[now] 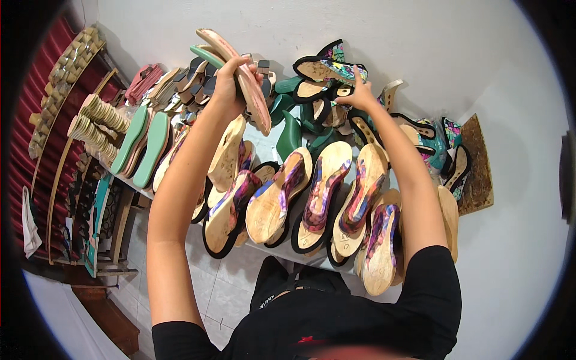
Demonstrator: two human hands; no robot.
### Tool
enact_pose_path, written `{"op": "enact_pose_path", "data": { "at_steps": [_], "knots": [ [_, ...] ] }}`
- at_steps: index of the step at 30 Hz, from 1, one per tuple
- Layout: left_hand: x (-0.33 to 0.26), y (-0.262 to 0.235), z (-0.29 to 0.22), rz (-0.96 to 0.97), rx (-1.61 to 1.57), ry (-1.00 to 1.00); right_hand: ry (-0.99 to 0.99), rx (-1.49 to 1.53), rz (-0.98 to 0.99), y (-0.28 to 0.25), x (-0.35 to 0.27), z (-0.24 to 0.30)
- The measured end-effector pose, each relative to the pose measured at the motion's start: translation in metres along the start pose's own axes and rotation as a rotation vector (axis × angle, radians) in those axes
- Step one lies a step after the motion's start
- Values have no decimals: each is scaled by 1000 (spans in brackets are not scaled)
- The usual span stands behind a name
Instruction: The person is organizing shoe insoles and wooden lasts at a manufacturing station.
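Observation:
Raised at the centre left, my left hand (228,87) is closed around a few shoe soles. One is a long pinkish-beige sole (254,99), and a green sole (208,56) shows behind it. My right hand (360,96) is at the back of the table, thumb and index finger spread. Its fingers are at a black-edged sandal (312,69) with a multicoloured patterned strap, lying on a pile of similar footwear. Below my hands, wooden wedge soles with purple patterned straps, such as this wedge (276,207), stand in a row along the near table edge.
Dark green shoe parts (290,135) lie mid-table. Two green insoles (153,150) and stacked pale soles (99,135) stand at the left. A rack (78,198) with more shoe parts is beyond the table's left end. A brown board (477,165) leans at the right wall.

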State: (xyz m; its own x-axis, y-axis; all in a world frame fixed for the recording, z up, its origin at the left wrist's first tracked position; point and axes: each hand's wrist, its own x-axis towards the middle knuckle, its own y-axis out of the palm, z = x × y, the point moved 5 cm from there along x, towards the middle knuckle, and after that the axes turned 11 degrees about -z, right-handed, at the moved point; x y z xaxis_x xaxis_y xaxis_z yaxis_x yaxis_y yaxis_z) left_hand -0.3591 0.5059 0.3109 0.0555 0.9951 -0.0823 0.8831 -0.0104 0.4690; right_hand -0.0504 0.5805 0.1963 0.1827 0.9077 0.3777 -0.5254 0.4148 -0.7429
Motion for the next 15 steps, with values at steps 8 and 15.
{"op": "enact_pose_path", "data": {
  "at_steps": [8, 15],
  "knots": [
    [45, 9, 39, -46, 159, -125, 165, -55, -105, 23, 4, 0],
    [74, 11, 88, -2, 239, -210, 281, 107, -262, 30, 1, -6]
  ]
}}
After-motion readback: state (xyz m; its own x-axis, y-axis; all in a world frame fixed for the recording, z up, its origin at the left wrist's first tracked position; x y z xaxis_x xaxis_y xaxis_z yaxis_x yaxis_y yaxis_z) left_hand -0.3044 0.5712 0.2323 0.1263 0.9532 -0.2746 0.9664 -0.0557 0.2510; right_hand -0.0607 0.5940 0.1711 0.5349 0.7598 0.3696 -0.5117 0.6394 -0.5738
